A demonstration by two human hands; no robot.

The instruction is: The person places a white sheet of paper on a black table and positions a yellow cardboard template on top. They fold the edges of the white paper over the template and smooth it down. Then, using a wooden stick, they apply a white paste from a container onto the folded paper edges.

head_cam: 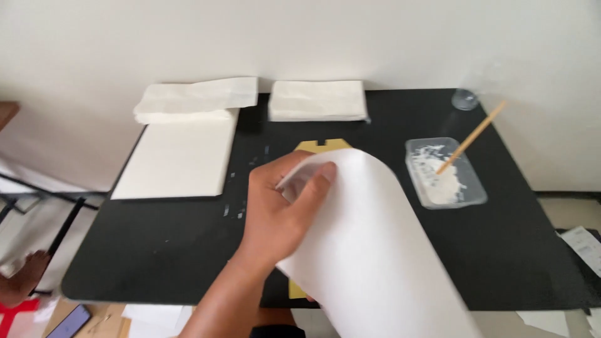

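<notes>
The left hand point(282, 206) is closed in a pinch on the upper edge of a large white paper sheet point(375, 250), thumb on the near face and fingers point(313, 188) curled over the edge, so that the sheet bows into a loose roll rising off the black table point(156, 250). The right hand is not in view; it may be behind the sheet, but that cannot be told. The sheet lies over the middle front of the table and runs off the lower edge of the picture, covering most of a tan cardboard template point(320, 146), of which only a notched top edge and a small corner near the front show. For a clean fold, it seems best that the pinch stay light and close to the edge, so the curve remains smooth and no crease forms early; the edge should be lined up with the template before pressing down. To the right, well apart from the sheet, stands a clear plastic tray point(446, 172) holding white paste, with a wooden stick point(472, 138) resting in it; the lifted sheet should be kept from sweeping into it. At the back lie a flat stack of white sheets point(175, 159) and two piles of folded paper items point(316, 100).
</notes>
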